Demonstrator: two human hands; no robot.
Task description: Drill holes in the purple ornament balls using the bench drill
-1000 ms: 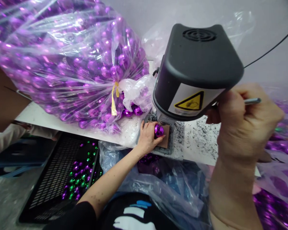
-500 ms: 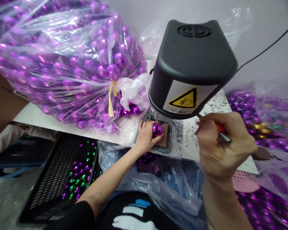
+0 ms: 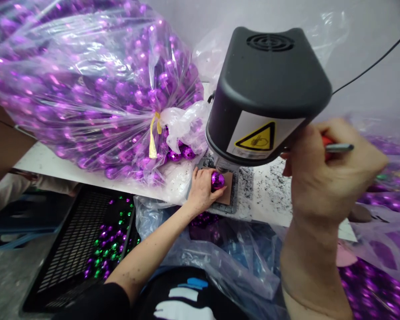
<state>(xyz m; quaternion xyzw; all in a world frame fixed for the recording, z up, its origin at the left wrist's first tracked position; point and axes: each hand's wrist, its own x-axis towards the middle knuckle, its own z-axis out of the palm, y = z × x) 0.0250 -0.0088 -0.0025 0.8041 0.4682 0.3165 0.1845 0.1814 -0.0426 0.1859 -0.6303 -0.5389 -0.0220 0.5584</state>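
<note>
My left hand is closed around a shiny purple faceted ball, holding it on a brown block under the metal spindle end of a black bench machine. The spindle tip is partly hidden behind the ball and hand. At the machine's right side, my right hand is a closed fist around a lever with a red grip and a metal end. That hand is slightly blurred, and most of the lever is hidden.
A large tied clear bag of purple balls fills the table's left side. Dark specks litter the white table. At lower left stands a black crate with green and purple balls. More purple balls lie at right. Another person's sleeve shows at left.
My right hand has moved up and to the right with the lever, which has turned. The left hand and ball stay in place.
</note>
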